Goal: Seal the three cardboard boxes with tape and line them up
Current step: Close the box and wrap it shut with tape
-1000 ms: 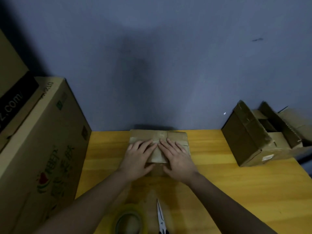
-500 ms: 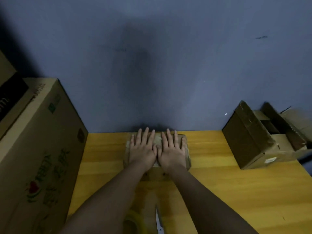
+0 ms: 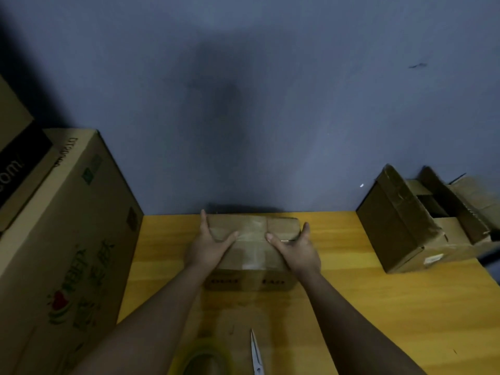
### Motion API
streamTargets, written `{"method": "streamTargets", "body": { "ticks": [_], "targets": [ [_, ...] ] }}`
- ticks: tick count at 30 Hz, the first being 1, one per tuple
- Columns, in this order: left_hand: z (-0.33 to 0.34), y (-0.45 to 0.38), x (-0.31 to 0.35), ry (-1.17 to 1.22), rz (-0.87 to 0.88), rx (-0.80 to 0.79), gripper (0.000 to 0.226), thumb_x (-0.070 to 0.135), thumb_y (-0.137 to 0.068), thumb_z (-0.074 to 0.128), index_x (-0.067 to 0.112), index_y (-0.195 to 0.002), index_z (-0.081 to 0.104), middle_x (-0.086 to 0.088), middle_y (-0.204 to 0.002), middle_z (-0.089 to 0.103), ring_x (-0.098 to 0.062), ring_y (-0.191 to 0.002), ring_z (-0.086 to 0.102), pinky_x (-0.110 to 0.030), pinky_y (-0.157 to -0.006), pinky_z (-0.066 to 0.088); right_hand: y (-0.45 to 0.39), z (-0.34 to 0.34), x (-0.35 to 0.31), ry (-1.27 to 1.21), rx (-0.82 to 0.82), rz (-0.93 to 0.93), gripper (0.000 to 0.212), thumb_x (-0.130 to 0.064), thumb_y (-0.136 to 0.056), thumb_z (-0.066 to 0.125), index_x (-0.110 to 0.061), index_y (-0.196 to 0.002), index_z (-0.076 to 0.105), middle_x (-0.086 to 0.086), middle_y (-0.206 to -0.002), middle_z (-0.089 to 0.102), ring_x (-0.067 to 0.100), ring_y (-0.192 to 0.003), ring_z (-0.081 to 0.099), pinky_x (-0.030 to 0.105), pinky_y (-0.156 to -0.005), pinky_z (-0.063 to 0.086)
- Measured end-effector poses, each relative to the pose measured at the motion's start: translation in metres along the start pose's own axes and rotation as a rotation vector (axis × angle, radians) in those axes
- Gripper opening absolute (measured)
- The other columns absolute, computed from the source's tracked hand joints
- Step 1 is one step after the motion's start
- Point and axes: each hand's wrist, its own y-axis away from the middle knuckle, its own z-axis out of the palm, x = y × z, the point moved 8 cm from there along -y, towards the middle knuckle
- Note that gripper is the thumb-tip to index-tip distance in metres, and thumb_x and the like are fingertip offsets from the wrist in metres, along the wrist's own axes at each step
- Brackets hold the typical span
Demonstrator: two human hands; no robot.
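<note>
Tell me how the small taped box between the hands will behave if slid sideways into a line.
The small box looks low and wide, so it should slide flat on the wooden table rather than tip. Glossy tape across its top may feel slick. The left hand and right hand clasp its sides, suggesting stiff walls.

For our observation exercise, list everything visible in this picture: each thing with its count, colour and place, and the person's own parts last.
Small box: one, brown, taped on top, table centre by the wall.
Open boxes: at least two, brown, flaps up, table's right end.
Large cartons: two, tan, stacked at left.
Tape roll: one, yellowish clear, near edge.
Scissors: one, silver, beside the roll.
Table: one, yellow wood.
Wall: blue-grey.
Left hand: grips the small box's left side.
Right hand: grips its right side.
</note>
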Motion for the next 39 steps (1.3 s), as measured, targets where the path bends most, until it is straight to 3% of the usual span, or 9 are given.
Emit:
{"method": "streamTargets", "body": {
  "ticks": [5, 11, 14, 21, 24, 27, 29, 34, 39],
  "targets": [
    [-0.004, -0.001, -0.001, 0.039, -0.043, 0.056, 0.087, 0.061, -0.072, 0.070, 0.021, -0.139, 0.034, -0.001, -0.123, 0.059, -0.029, -0.112, 0.057, -0.034, -0.086, 0.047, -0.006, 0.002, 0.001, 0.059, 0.062, 0.024, 0.104, -0.074, -0.066, 0.065, -0.011, -0.142, 0.033, 0.011, -0.123, 0.062, 0.035, -0.115, 0.057, 0.040, -0.086, 0.048],
    [0.004, 0.010, -0.012, 0.528, -0.235, -0.233, 0.060, 0.039, -0.088, 0.063, 0.009, -0.136, 0.042, -0.005, -0.118, 0.057, -0.025, -0.105, 0.057, -0.033, -0.081, 0.047, -0.004, 0.003, 0.009, -0.453, -0.202, 0.033, 0.044, -0.043, -0.093, 0.056, -0.008, -0.120, 0.057, 0.007, -0.119, 0.062, 0.026, -0.107, 0.058, 0.036, -0.093, 0.047],
    [0.010, 0.025, -0.016, 0.695, -0.365, -0.273, 0.052, 0.040, -0.089, 0.061, 0.012, -0.131, 0.047, -0.006, -0.103, 0.060, -0.023, -0.088, 0.058, -0.033, -0.067, 0.047, 0.004, 0.008, 0.025, -0.559, -0.267, 0.121, 0.054, -0.052, -0.094, 0.047, -0.009, -0.128, 0.055, 0.012, -0.122, 0.061, 0.028, -0.110, 0.057, 0.044, -0.101, 0.045],
    [0.013, 0.020, -0.019, 0.701, -0.401, -0.230, 0.056, 0.044, -0.092, 0.056, 0.009, -0.135, 0.046, -0.008, -0.101, 0.060, -0.023, -0.085, 0.057, -0.032, -0.072, 0.046, 0.003, 0.012, 0.028, -0.551, -0.295, 0.203, 0.064, -0.057, -0.094, 0.043, -0.004, -0.129, 0.054, 0.015, -0.125, 0.059, 0.031, -0.114, 0.055, 0.045, -0.104, 0.042],
    [0.008, 0.014, -0.018, 0.477, -0.280, -0.184, 0.062, 0.045, -0.094, 0.051, 0.008, -0.142, 0.037, -0.013, -0.131, 0.052, -0.030, -0.113, 0.053, -0.033, -0.089, 0.042, 0.004, 0.008, 0.019, -0.305, -0.282, 0.114, 0.065, -0.052, -0.100, 0.033, -0.001, -0.136, 0.047, 0.018, -0.138, 0.049, 0.034, -0.127, 0.046, 0.040, -0.107, 0.036],
    [-0.015, 0.012, 0.006, 0.043, -0.004, 0.137, 0.065, 0.032, -0.096, 0.050, 0.012, -0.150, 0.020, -0.012, -0.147, 0.039, -0.031, -0.131, 0.041, -0.041, -0.107, 0.037, 0.002, -0.015, -0.002, 0.178, -0.008, -0.094, 0.064, -0.045, -0.102, 0.031, -0.007, -0.151, 0.019, 0.014, -0.158, 0.021, 0.030, -0.144, 0.023, 0.041, -0.114, 0.025],
    [-0.010, 0.022, 0.040, -0.295, 0.235, 0.225, 0.068, 0.034, -0.097, 0.045, 0.016, -0.153, 0.011, -0.004, -0.158, 0.019, -0.025, -0.144, 0.020, -0.040, -0.118, 0.019, 0.007, -0.014, -0.027, 0.445, 0.096, -0.308, 0.064, -0.045, -0.101, 0.030, -0.016, -0.154, 0.008, 0.004, -0.162, 0.005, 0.022, -0.149, 0.005, 0.039, -0.118, 0.014],
    [0.050, 0.032, 0.071, -0.777, 0.526, 0.020, 0.059, 0.042, -0.101, 0.015, 0.020, -0.153, -0.004, 0.004, -0.160, -0.010, -0.013, -0.147, -0.010, -0.035, -0.120, -0.004, 0.022, 0.031, -0.052, 0.762, 0.020, -0.649, 0.087, -0.057, -0.079, -0.016, -0.018, -0.154, 0.001, -0.002, -0.161, -0.009, 0.017, -0.147, -0.015, 0.042, -0.120, -0.008],
    [0.059, 0.024, 0.066, -0.855, 0.563, -0.036, 0.060, 0.041, -0.100, 0.008, 0.015, -0.152, -0.009, -0.001, -0.159, -0.016, -0.014, -0.146, -0.015, -0.035, -0.120, -0.006, 0.016, 0.037, -0.051, 0.843, 0.046, -0.667, 0.086, -0.051, -0.077, -0.020, -0.015, -0.153, -0.003, 0.003, -0.160, -0.012, 0.020, -0.147, -0.015, 0.045, -0.120, -0.007]
  ]
}}
